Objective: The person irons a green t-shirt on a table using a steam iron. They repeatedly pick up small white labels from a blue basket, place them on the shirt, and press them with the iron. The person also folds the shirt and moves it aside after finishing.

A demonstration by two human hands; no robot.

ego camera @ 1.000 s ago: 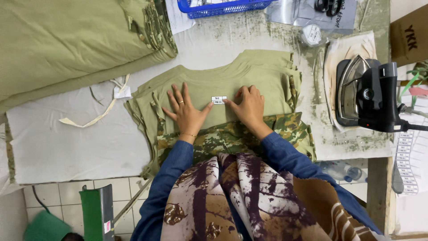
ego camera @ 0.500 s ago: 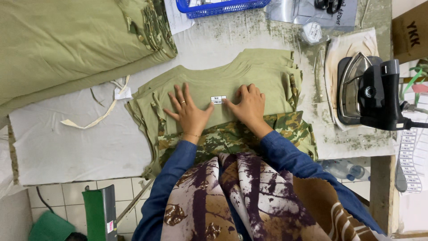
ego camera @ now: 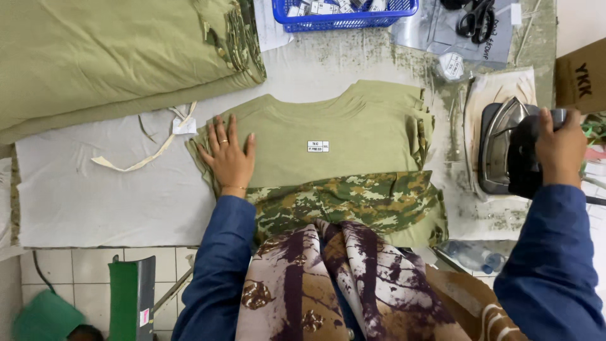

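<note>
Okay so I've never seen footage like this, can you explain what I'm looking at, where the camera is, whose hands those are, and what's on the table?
The camera sits on a person's head and looks straight down at their own arms in blue sleeves. The left hand lies flat on an olive green shirt spread on the table. A small white label lies on the shirt, and camouflage fabric overlaps its near edge. The right hand grips the handle of an iron resting on a stained pad at the right. Farther back are a big stack of olive cloth, a blue basket and black scissors. A loose cloth strip lies to the left.
</note>
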